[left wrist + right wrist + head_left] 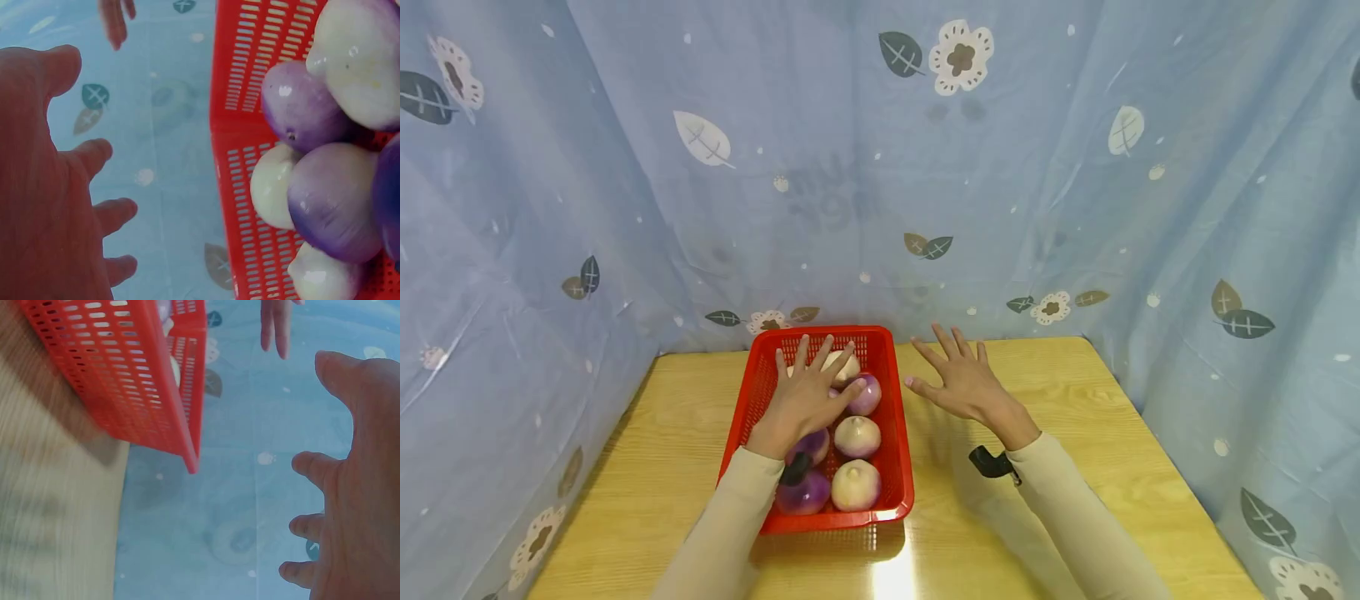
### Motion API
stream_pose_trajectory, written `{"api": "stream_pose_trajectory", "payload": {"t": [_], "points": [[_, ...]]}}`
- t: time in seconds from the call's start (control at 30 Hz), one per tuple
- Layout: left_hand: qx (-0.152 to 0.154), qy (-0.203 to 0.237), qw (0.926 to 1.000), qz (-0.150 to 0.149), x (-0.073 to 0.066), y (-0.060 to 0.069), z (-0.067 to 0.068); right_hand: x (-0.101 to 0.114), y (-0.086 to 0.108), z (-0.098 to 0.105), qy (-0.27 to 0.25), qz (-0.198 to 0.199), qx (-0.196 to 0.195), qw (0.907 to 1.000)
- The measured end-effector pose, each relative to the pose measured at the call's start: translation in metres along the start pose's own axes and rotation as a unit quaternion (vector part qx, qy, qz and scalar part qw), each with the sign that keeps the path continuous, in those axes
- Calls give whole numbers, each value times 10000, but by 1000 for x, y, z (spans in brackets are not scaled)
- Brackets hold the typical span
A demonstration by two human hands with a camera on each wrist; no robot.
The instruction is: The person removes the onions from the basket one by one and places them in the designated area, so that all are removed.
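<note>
A red basket (897, 467) holds several purple-and-white round vegetables, such as one (856, 485) near its front. The left hand (808, 400) is over the basket with its fingers spread, holding nothing; in the left wrist view this hand (50, 181) appears left of the basket (220, 125) and its vegetables (334, 200). To the right of the basket, the right hand (966, 383) is raised with spread fingers and is also without any object. The right wrist view has that hand (362, 481) at the right, apart from the basket wall (134, 381).
A light wooden table (1045, 383) lies under the basket. Behind it and along both sides hangs a blue curtain (850, 208) printed with leaves and flowers. Dark straps or mounts (990, 462) sit at the wrists.
</note>
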State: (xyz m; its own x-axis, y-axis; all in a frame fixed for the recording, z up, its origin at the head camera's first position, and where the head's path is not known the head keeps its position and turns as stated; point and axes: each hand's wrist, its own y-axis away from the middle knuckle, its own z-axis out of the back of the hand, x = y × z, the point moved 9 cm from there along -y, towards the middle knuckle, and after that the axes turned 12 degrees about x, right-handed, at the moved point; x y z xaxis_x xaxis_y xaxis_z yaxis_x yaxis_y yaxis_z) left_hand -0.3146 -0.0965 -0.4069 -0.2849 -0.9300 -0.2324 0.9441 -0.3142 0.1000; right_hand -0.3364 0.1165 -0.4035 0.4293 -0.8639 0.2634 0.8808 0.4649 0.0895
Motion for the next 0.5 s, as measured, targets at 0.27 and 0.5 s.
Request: {"api": "stream_pose_trajectory", "payload": {"t": [0.27,0.5], "points": [[-72,29,9999,75,11,8,7,13,-7,4,141,138,-125,9997],[-160,10,9997,156,25,15,12,27,-10,3,125,288,-105,9995]]}}
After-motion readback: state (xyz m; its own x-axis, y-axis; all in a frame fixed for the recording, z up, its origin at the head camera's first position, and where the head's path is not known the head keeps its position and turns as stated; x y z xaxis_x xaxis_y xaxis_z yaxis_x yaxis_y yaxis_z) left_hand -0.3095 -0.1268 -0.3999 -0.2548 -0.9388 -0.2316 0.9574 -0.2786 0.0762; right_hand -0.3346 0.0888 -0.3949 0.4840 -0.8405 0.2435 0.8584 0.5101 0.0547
